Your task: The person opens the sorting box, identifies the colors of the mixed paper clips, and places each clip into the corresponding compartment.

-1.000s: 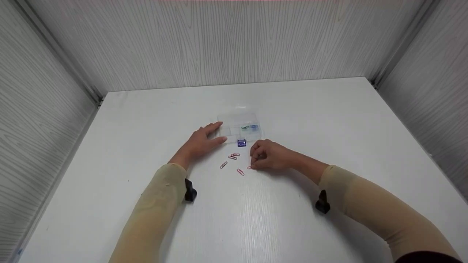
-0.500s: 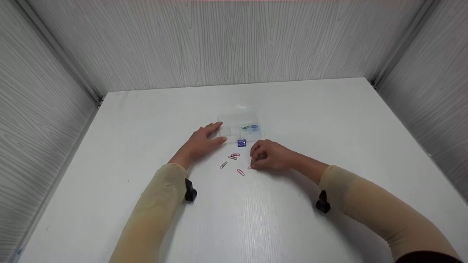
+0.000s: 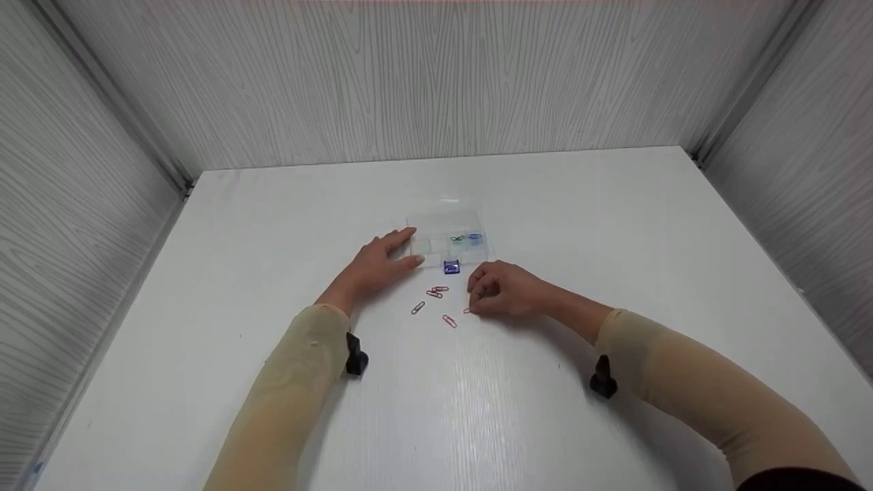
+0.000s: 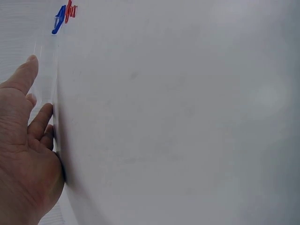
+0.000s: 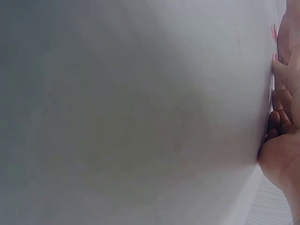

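Observation:
In the head view my left hand [image 3: 375, 266] rests at the left side of a clear plastic compartment box [image 3: 443, 221], thumb and fingers spread along its edge. My right hand [image 3: 508, 290] is down on the table, thumb and forefinger pinching one end of a red paper clip [image 3: 466, 311]. Several more red paper clips lie loose between the hands, among them a single clip [image 3: 449, 321] and another further left [image 3: 418, 307]. Green clips [image 3: 457, 239] and blue clips [image 3: 475, 236] sit in separate compartments. The right wrist view shows the pinched clip mostly hidden by fingertips.
A small dark-blue shiny piece [image 3: 451, 266] is at the box's front edge; its kind is unclear. The white table [image 3: 436, 409] is bounded by a grey wood-grain panel [image 3: 436, 82] at the back and panels on both sides.
Almost nothing differs. My right fingertips and the pinched red paper clip have shifted very slightly away from me; the left hand stays in place.

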Action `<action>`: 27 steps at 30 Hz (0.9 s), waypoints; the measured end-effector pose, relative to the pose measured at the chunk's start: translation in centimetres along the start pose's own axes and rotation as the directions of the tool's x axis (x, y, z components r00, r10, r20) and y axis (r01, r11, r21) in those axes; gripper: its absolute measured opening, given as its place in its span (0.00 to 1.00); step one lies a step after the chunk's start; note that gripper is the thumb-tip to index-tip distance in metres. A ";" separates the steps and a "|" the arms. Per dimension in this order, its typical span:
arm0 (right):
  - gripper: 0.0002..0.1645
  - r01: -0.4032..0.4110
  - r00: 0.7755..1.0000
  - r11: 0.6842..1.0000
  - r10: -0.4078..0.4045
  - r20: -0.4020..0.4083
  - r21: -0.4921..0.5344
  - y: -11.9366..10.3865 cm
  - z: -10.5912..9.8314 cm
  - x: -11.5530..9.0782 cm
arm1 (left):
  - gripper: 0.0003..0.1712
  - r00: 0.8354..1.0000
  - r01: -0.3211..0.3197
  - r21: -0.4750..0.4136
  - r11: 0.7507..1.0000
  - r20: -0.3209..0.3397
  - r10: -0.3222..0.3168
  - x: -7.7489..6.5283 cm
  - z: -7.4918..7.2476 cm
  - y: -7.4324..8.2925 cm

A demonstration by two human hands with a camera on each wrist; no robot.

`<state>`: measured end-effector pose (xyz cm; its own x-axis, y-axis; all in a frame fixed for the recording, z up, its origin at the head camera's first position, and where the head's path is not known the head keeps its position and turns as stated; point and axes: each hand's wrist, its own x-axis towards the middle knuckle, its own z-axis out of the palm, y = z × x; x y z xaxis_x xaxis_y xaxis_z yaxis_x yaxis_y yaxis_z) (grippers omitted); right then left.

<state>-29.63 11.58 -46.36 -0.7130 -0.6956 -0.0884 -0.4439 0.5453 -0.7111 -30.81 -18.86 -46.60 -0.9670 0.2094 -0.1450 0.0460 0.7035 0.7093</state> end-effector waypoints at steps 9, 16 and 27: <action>0.02 0.041 0.998 0.999 -0.040 -0.058 0.011 0.1 0.0 -0.1 | 0.44 1.000 0.017 -0.011 1.000 -0.004 -0.017 0.2 0.1 0.1; 0.04 0.016 0.996 1.000 -0.016 -0.084 -0.001 0.2 0.2 -0.2 | 0.43 1.000 0.026 -0.011 1.000 -0.011 -0.026 0.0 0.1 0.2; 0.03 -0.029 0.998 1.000 0.029 -0.052 0.000 -0.3 0.4 -0.1 | 0.44 1.000 0.018 -0.002 1.000 -0.010 -0.018 0.0 0.1 0.0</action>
<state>-29.16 11.32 -46.43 -0.7530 -0.6540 -0.0729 -0.4226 0.5655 -0.7083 -30.81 -18.75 -46.65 -0.9702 0.1895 -0.1507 0.0278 0.7055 0.7082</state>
